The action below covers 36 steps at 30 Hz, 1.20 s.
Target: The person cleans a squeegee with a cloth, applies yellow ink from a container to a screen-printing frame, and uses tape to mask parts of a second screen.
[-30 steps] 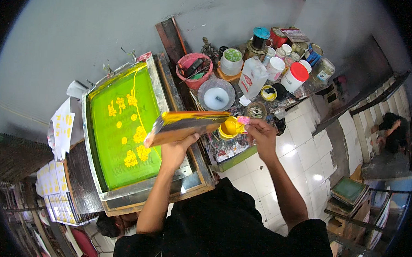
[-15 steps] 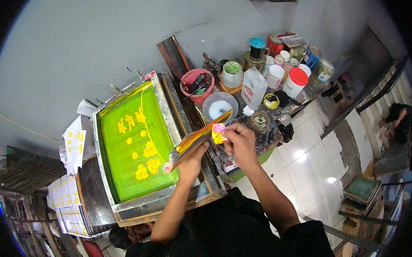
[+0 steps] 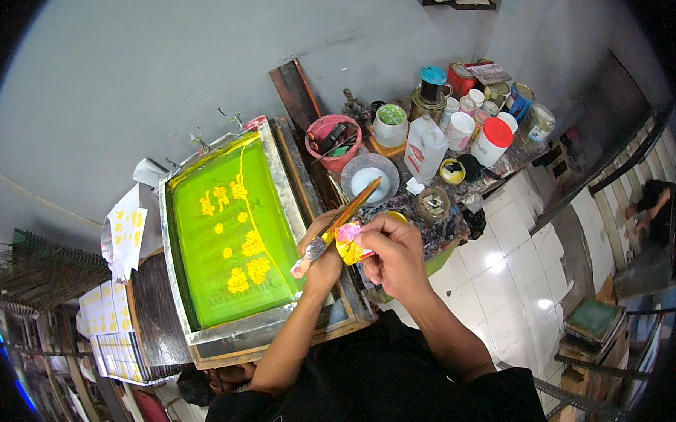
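left hand: mine, frame centre, clamped on squeegee, blade tilted up.
right hand: just beside the left, pinching a scrap card against the blade, both smeared yellow.
screen: green mesh, yellow ink, centre-left, just beside my hands.
risk: ink could drip off the blade onto the frame edge, since the blade is tilted.
risk 2: my grip is inky, so the card may slip.
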{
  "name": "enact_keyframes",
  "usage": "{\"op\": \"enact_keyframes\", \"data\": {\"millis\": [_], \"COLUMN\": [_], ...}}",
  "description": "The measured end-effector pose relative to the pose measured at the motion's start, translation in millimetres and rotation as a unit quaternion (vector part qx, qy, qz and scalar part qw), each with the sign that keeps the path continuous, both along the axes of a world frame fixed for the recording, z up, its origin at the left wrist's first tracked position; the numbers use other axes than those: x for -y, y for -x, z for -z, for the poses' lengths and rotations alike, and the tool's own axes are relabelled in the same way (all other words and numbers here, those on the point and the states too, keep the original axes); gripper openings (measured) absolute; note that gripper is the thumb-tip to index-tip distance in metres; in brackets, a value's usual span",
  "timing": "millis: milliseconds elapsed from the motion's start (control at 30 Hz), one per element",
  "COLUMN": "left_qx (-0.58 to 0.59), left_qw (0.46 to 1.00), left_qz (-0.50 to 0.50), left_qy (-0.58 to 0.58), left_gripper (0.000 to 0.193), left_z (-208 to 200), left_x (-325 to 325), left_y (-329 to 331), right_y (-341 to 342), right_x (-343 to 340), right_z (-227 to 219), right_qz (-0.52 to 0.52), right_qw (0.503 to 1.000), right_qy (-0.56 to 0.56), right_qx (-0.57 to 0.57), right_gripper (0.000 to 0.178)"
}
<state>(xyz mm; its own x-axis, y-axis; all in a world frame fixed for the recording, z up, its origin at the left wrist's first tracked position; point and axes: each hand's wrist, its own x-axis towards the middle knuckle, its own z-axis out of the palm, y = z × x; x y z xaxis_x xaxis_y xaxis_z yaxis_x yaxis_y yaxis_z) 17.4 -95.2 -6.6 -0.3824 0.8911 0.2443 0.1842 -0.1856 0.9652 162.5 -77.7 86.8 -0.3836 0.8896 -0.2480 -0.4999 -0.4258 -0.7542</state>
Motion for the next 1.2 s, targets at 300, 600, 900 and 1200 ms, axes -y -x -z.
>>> {"op": "enact_keyframes", "data": {"millis": [300,600,900,1200], "left_qx": [-0.001,-0.072,-0.071,-0.106], "left_qw": [0.999,0.989,0.968,0.957], "left_qz": [0.005,0.070,0.191,0.214], "left_qy": [-0.039,0.108,0.146,0.163], "left_gripper": [0.030,0.025,0.034,0.034], "left_z": [14,-16,-45,-49], "left_x": [1,-5,-39,-46], "left_y": [4,45,43,34], "right_y": [-3,-67,-89,-98], "right_x": [9,-42,-58,-38], "right_z": [-14,56,153,159], "right_qz": [-0.024,0.013,-0.003,-0.090], "right_qw": [0.999,0.967,0.551,0.498], "right_qy": [-0.046,-0.112,-0.535,-0.595], "right_qx": [-0.015,0.229,0.641,0.624], "right_gripper": [0.008,0.008,0.021,0.026]}}
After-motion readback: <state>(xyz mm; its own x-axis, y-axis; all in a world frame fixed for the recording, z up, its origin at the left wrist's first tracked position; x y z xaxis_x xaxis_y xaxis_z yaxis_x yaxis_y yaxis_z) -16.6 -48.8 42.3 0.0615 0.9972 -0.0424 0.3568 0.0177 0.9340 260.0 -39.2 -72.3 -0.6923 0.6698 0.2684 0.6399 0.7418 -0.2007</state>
